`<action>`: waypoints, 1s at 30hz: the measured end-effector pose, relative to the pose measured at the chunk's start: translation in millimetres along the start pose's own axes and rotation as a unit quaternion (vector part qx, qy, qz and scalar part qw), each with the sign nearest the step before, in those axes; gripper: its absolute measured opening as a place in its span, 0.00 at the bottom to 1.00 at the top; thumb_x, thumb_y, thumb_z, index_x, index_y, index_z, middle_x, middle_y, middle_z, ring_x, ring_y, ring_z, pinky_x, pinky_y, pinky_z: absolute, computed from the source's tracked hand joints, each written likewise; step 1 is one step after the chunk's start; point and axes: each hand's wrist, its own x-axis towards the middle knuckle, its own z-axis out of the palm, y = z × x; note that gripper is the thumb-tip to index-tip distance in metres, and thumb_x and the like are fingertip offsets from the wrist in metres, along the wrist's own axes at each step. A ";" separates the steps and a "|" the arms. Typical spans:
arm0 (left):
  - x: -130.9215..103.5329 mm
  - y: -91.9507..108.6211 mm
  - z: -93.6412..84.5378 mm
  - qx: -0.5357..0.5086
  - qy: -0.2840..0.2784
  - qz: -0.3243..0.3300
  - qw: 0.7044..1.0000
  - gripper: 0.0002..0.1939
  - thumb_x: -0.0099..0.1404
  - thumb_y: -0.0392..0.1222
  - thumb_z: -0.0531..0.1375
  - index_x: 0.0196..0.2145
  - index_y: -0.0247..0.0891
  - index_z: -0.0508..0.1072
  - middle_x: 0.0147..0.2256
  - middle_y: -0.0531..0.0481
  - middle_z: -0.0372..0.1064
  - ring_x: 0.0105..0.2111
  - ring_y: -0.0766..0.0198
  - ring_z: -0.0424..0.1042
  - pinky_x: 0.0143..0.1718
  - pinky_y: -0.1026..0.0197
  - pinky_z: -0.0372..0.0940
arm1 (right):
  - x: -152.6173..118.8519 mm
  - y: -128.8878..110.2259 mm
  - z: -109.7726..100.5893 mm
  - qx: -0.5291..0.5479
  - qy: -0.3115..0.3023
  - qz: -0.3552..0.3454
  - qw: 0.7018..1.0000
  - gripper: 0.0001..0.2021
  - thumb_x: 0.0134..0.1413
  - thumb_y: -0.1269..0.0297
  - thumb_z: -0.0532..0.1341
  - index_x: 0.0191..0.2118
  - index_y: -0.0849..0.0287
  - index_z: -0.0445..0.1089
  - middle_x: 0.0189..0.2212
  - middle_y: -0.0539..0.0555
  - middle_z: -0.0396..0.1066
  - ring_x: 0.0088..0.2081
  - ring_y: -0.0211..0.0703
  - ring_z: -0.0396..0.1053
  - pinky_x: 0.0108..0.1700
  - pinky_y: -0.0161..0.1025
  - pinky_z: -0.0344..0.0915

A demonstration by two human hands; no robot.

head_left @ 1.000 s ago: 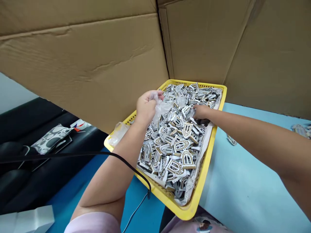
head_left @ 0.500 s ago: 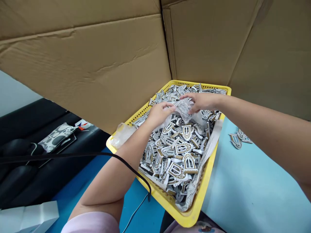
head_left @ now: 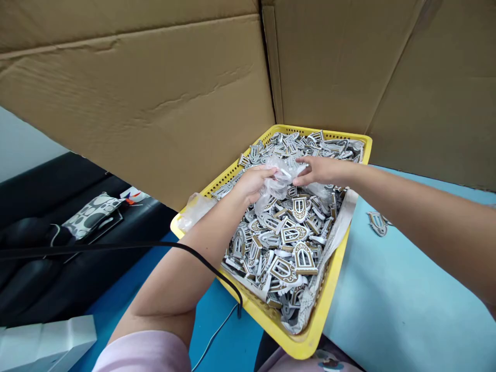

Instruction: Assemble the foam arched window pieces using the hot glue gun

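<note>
A crumpled clear plastic bag is stretched over the heap in the yellow basket. My left hand pinches its left side between thumb and fingers. At the bag's right side is my right hand, its fingers apart and the fingertips beside or touching the film. Below both hands lie many small arched window-shaped pieces, white and grey with gold-brown patterns. They fill the yellow basket. Whether the bag contains any pieces is hard to make out.
Tall cardboard panels stand behind and left of the basket. A few loose pieces lie on the light blue table at right. Another plastic bag hangs over the basket's left rim. A black cable crosses at left.
The bag has shifted slightly left and spread out between the hands. My right hand's fingers have moved off the top of the bag to its right side.
</note>
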 end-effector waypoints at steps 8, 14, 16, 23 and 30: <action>-4.0 17.5 -17.7 -0.026 0.033 0.046 0.998 0.10 0.55 0.40 0.63 0.36 0.35 0.74 0.33 0.46 0.76 0.33 0.57 0.76 0.39 0.53 0.72 | 0.7 -10.6 2.8 -0.134 0.058 0.038 0.989 0.37 0.40 0.50 0.74 0.58 0.55 0.67 0.49 0.62 0.73 0.50 0.63 0.70 0.51 0.55 0.66; -10.1 22.3 -29.1 0.113 0.045 0.099 0.988 0.30 0.45 0.24 0.57 0.46 0.41 0.75 0.35 0.52 0.74 0.33 0.59 0.74 0.40 0.55 0.69 | 9.4 25.8 9.3 -0.166 0.066 0.191 0.965 0.19 0.43 0.54 0.75 0.39 0.59 0.75 0.45 0.64 0.74 0.57 0.68 0.65 0.58 0.69 0.56; -7.4 19.6 -27.4 0.200 0.069 0.132 0.968 0.28 0.46 0.25 0.55 0.44 0.41 0.77 0.35 0.52 0.74 0.35 0.60 0.73 0.42 0.57 0.67 | 11.0 33.3 9.6 -0.110 0.064 0.182 0.975 0.15 0.57 0.54 0.66 0.43 0.60 0.73 0.46 0.58 0.73 0.52 0.53 0.69 0.56 0.57 0.64; -9.3 16.2 -6.4 0.273 -0.009 0.101 0.957 0.07 0.53 0.39 0.60 0.28 0.38 0.78 0.31 0.48 0.76 0.39 0.52 0.73 0.44 0.55 0.66 | 5.4 16.5 -13.1 0.209 0.087 0.102 0.969 0.07 0.65 0.67 0.56 0.47 0.55 0.66 0.40 0.54 0.73 0.33 0.39 0.72 0.34 0.39 0.72; -22.3 11.6 13.1 0.166 -0.140 0.028 0.976 0.14 0.57 0.45 0.66 0.41 0.38 0.77 0.40 0.44 0.79 0.39 0.56 0.76 0.42 0.55 0.69 | -13.8 -12.7 0.0 0.373 0.032 0.017 0.927 0.05 0.59 0.62 0.62 0.41 0.52 0.67 0.36 0.53 0.73 0.32 0.41 0.73 0.33 0.40 0.73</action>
